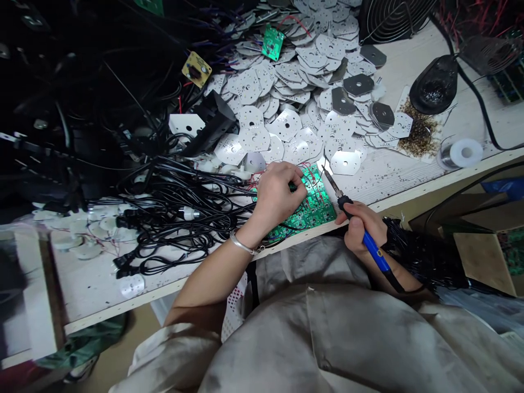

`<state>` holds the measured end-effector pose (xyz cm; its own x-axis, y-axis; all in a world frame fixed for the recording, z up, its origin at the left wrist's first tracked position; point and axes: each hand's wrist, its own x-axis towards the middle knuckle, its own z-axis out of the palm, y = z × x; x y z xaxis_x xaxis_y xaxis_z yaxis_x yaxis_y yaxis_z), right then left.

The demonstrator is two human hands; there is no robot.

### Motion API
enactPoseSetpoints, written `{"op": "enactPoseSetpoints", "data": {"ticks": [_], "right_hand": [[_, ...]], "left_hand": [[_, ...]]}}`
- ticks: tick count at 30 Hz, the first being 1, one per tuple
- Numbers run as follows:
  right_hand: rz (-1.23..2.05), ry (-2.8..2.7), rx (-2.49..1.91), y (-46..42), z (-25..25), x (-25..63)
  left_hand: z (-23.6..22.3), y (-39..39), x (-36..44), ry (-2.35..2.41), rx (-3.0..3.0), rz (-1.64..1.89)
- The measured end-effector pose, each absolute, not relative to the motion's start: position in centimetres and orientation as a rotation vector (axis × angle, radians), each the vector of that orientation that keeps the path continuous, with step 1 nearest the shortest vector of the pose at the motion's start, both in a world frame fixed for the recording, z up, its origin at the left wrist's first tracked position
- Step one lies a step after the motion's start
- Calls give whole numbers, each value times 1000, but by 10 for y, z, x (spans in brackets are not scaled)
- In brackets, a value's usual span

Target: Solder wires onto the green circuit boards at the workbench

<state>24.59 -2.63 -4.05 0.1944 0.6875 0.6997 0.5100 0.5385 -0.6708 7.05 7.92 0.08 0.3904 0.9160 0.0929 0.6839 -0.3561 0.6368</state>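
Nearest the body, taking 12 o'clock as straight away from the person, the right hand [362,226] grips a soldering iron [373,250], its fingers closed around the handle. The iron's long axis runs from about 5 o'clock, where the cable leaves, to about 11, where the metal tip points away from the body. The green circuit panel [323,215] lies flat at the bench's front edge, between 9 and 10 o'clock from the right hand. The left hand [278,191] is the nearer one, directly over the panel's left part, its fingers bent in toward the thumb; a small dark thing shows there, but whether they pinch it I cannot tell. From those fingers the iron's tip stands near 2 o'clock, by the panel's far right corner; contact cannot be made out.

Farther off, black cables [216,215] lie heaped at 9 o'clock from the panel, a reel of wire [457,153] sits between 2 and 3, and pale plates [301,73] pile up toward 12. Beyond them, near 1, is a fan [393,19].
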Motion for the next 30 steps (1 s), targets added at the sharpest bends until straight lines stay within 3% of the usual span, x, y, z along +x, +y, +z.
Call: {"op": "enactPoseSetpoints", "data": {"ticks": [30], "right_hand": [[203,-1429,-1216,-32,-45,248]], "left_hand": [[5,81,74,1366,2105,518]]}}
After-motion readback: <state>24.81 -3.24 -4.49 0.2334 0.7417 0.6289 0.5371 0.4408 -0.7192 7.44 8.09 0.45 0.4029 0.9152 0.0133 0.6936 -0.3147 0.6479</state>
